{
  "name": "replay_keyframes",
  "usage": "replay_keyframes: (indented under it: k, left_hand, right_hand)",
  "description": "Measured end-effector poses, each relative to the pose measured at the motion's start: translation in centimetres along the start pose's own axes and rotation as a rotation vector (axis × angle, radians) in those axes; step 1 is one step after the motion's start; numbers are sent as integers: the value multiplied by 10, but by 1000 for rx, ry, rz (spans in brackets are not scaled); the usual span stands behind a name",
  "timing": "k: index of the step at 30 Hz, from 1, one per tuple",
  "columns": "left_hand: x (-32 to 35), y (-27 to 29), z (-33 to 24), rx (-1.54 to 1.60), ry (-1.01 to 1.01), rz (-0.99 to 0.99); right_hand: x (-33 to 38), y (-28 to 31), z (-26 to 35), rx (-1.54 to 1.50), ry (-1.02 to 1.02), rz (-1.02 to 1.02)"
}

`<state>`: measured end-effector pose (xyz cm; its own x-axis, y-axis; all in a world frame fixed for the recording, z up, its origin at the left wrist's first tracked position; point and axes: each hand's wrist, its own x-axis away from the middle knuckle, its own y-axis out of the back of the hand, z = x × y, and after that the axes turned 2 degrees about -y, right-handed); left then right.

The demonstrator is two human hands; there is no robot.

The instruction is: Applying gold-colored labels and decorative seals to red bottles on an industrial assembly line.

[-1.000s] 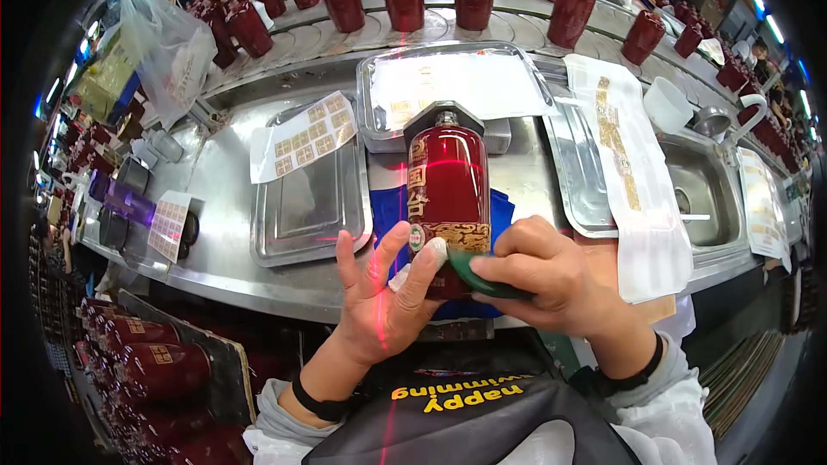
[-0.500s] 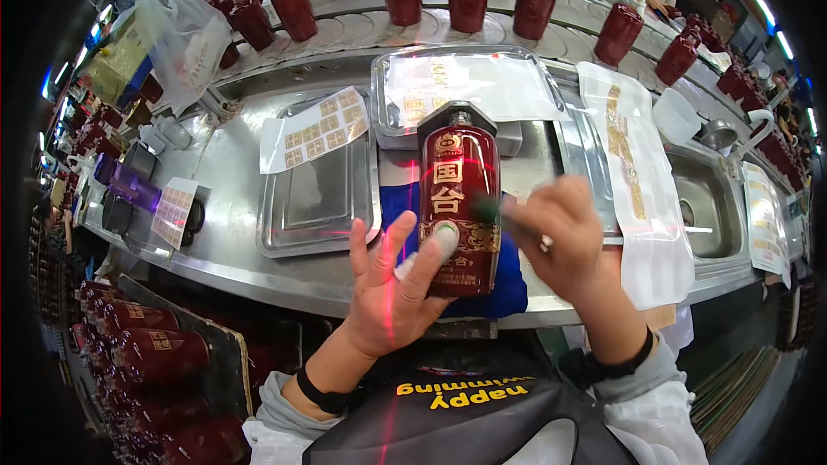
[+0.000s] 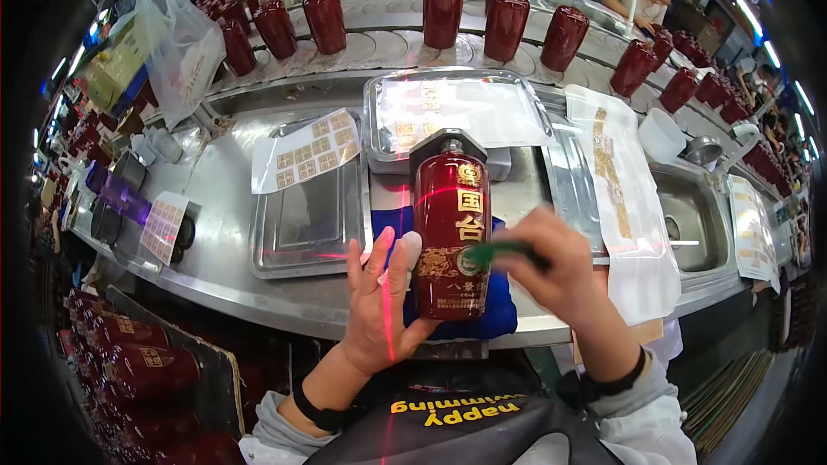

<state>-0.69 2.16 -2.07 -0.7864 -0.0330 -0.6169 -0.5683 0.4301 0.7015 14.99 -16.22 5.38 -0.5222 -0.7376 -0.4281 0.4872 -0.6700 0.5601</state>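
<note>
At the far left of the frame I see dark red ceramic bottles (image 3: pixel 138 370) stacked low beside the curved stainless steel counter (image 3: pixel 224 232). Moving right, a shallow empty metal tray (image 3: pixel 301 224) sits on the counter with a white sheet of small gold-and-red labels (image 3: pixel 306 151) draped over its upper edge. Just below centre, my left hand (image 3: pixel 379 301) is spread open, fingers fanned, its palm pressed against the left side of the glossy dark red bottle with gold lettering (image 3: pixel 452 232), which lies lengthwise on a blue cloth (image 3: pixel 495 314) at the middle of the frame. My right hand (image 3: pixel 560 271) is closed around a small green tool (image 3: pixel 491 251), its tip touching the bottle's lower front. Right of that, a long white label strip (image 3: pixel 620 198) lies beside a steel sink (image 3: pixel 698 215)
</note>
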Motion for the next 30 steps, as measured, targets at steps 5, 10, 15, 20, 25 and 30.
replay_keyframes:
  k: [5,10,15,20,25,30]
  left_hand:
    - [1,-4,4,17,16,8]
    - [-3,-5,0,70,60,21]
    - [-3,-1,2,22,61,45]
    - [-16,7,-4,-100,-85,40]
    - [-3,-8,3,47,90,9]
    - [-13,4,-2,-70,54,40]
  right_hand:
    - [18,-1,15,13,383,270]
    - [1,0,-17,100,47,-219]
    - [15,6,16,-94,274,316]
    - [5,3,-3,346,186,-173]
    - [5,0,5,27,222,161]
    - [9,1,25,-11,365,362]
